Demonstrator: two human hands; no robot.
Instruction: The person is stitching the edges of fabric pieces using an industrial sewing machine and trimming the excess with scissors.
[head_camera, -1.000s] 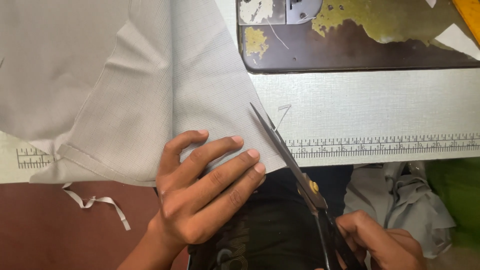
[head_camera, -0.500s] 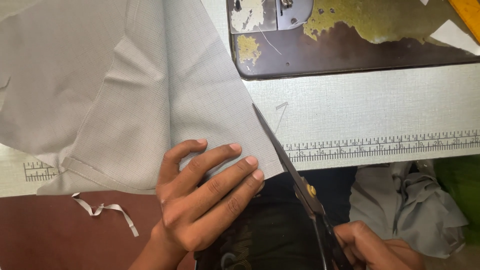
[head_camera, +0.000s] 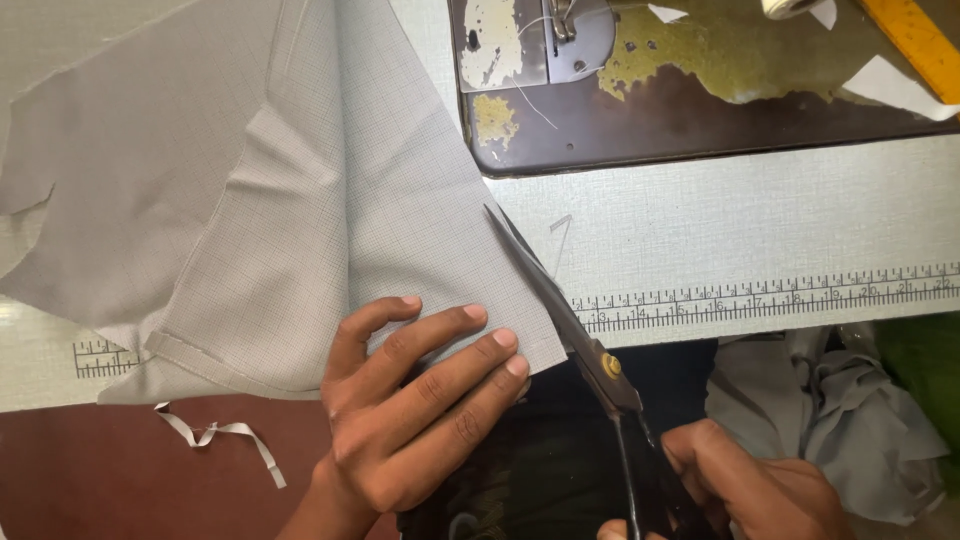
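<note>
Here, the left hand (head_camera: 420, 420) lay flat, palm down, at lower centre of the frame, fingers spread and extended, gripping nothing; the fingertips (head_camera: 497, 340) pressed the lower right corner of the grey fabric (head_camera: 270, 200) onto the bench (head_camera: 760, 220). The right hand (head_camera: 750, 485) sat at the lower right edge of the frame, partly cut off, fingers curled closed around the dark handles of the scissors (head_camera: 570, 320).

The scissors ran diagonally from lower right up toward centre frame, brass pivot screw just right of the left hand's fingertips. The blades lay along the right-hand edge of the fabric, tip pointing to the upper left; blades looked nearly closed, though whether cloth sat between them could not be told.

The fabric, a fine grey check, covered the left and centre of the frame, with a folded layer and a stitched hem near its lower left. Below it, at lower left, a thin strip of trimmed cloth (head_camera: 215, 435) lay curled on a brown surface.

The bench top was pale with a printed ruler scale (head_camera: 760, 297) running along its front edge at right. At the top of the frame sat the dark, worn base of a sewing machine (head_camera: 700, 90), metal needle plate at its left. A yellow ruler (head_camera: 915, 40) crossed the upper right corner. Crumpled grey cloth (head_camera: 830, 410) lay at lower right, below the bench edge.
</note>
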